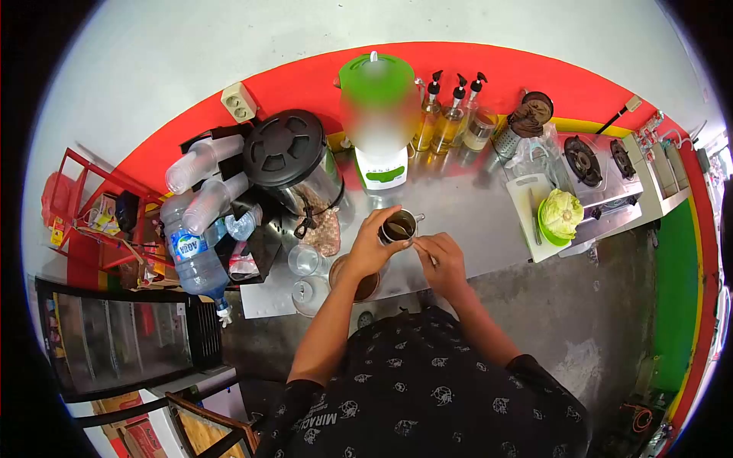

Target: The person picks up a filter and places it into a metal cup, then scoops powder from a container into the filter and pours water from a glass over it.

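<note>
My left hand is wrapped round a small mug with a side handle, tilted so that the dark liquid inside shows. Close by the mug's near rim, my right hand has its fingers pinched together. What they hold, perhaps a thin handle reaching into the mug, is too small to make out. Under my left forearm stands a round container with brown contents, partly hidden. Left of it are a clear cup and a lidded glass jar.
A green-lidded appliance, partly blurred, stands behind the mug. Pump bottles line the wall. Left are a black-lidded dispenser, stacked plastic cups and a water bottle. Right are cabbage, a cutting board and a stove.
</note>
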